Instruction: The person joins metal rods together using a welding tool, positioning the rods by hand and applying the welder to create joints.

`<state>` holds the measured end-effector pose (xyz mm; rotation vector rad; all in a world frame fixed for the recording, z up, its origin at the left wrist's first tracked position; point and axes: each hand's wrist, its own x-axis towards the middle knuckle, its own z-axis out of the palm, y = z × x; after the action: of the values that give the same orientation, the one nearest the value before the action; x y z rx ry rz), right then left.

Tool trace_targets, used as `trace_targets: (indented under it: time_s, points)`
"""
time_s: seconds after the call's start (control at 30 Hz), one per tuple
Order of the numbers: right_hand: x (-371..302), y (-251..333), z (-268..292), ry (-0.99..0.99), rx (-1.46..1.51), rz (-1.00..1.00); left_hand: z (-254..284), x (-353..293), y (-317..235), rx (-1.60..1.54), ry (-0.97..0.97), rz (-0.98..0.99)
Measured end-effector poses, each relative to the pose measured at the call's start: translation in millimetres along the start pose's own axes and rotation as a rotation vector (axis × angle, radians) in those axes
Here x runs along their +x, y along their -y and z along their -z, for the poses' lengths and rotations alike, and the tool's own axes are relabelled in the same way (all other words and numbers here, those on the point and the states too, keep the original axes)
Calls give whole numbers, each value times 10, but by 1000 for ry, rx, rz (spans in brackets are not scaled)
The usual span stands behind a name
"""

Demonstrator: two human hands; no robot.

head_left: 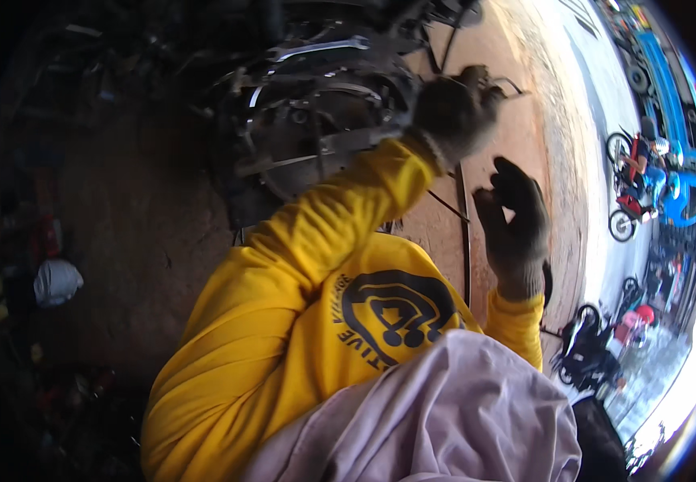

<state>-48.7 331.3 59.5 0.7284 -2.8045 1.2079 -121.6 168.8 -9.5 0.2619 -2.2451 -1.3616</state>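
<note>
My left hand (454,108), in a dark work glove, is closed around a thin bent wire-like piece (510,87) whose end sticks out past the fingers. That hand is beside a large round metal housing (308,128), greasy and dark, with a bar across it. A combination wrench (321,49) lies on top of the housing. My right hand (516,213), gloved too, is held lower and to the right. Its fingers are curved and apart, and nothing shows between them. Yellow sleeves cover both arms.
A thin dark rod or hose (465,233) runs between my hands near the brown ground (155,201). A pale rounded object (57,282) lies at the left. Beyond the right edge are a road, a motorcycle with a rider (637,173), a parked motorcycle (581,345) and a blue truck (685,193).
</note>
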Motion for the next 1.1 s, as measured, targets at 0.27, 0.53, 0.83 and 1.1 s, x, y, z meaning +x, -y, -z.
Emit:
trace_targets:
  time_s: [0.27,0.53,0.83,1.1]
  points:
    - [608,-197,45,561,-8,94,65,-127,-77,-124,-85,109]
    - [715,-42,-302,697,101,244,706,-153,131,-76,159,-87]
    - [689,338,-578,624,-16,-61,3057,676,2446,1402,501,-59]
    - [671,410,-661,609,-151,159,2846,947,3067,1545,740,-112]
